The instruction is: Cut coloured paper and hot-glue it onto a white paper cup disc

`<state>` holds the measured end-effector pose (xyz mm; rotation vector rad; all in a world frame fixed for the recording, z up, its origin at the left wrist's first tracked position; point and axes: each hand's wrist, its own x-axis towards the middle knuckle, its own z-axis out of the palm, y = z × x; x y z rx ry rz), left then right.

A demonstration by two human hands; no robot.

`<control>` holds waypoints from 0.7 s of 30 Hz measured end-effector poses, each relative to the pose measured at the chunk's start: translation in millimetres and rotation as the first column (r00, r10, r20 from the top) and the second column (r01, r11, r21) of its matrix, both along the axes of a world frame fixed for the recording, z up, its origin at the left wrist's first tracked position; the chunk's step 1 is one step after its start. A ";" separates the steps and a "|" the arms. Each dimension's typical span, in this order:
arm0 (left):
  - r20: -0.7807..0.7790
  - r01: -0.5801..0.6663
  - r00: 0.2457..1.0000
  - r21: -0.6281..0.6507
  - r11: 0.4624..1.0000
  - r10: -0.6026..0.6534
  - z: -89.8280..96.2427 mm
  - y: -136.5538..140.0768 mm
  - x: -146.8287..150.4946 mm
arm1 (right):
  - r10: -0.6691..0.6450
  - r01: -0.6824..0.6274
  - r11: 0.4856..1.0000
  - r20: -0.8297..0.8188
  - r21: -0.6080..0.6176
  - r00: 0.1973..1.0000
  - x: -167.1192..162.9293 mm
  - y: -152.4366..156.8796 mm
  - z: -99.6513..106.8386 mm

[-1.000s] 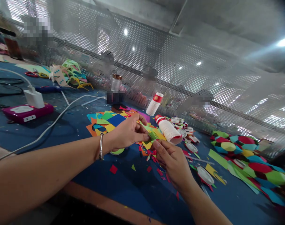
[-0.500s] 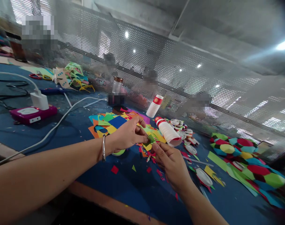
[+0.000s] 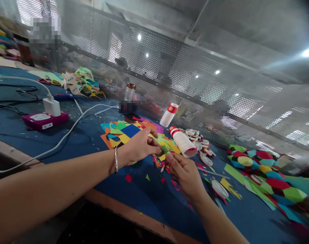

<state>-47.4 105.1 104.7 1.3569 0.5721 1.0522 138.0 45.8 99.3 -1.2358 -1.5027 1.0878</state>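
A small green piece of paper (image 3: 165,149) is held up between my two hands, above the table. My right hand (image 3: 183,173) pinches its lower right end between thumb and fingers. My left hand (image 3: 143,145), with a silver bracelet at the wrist, has its thumb and fingertips at the piece's left edge; its index finger arches above. Behind them spreads a pile of coloured paper pieces (image 3: 129,131) in blue, yellow, orange and green. Small red scraps (image 3: 128,178) lie on the blue table below my hands.
Stacked paper cups (image 3: 183,144) lie beyond my right hand, with another cup stack (image 3: 169,115) standing behind. White round pieces (image 3: 220,188) and colourful paper patchwork (image 3: 279,184) are at right. At left are a magenta power strip (image 3: 46,120), a white cable (image 3: 75,123) and scissors (image 3: 55,82).
The view has shifted slightly, so things at left appear farther right. Both hands stay at the green piece of paper, with hardly any change in their fingers.
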 end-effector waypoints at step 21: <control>-0.041 -0.066 0.997 -0.126 0.990 0.061 -10.3 -20.4 -13.2 | 0.012 -0.012 1.000 0.035 -0.022 0.999 0.3 -5.3 -13.6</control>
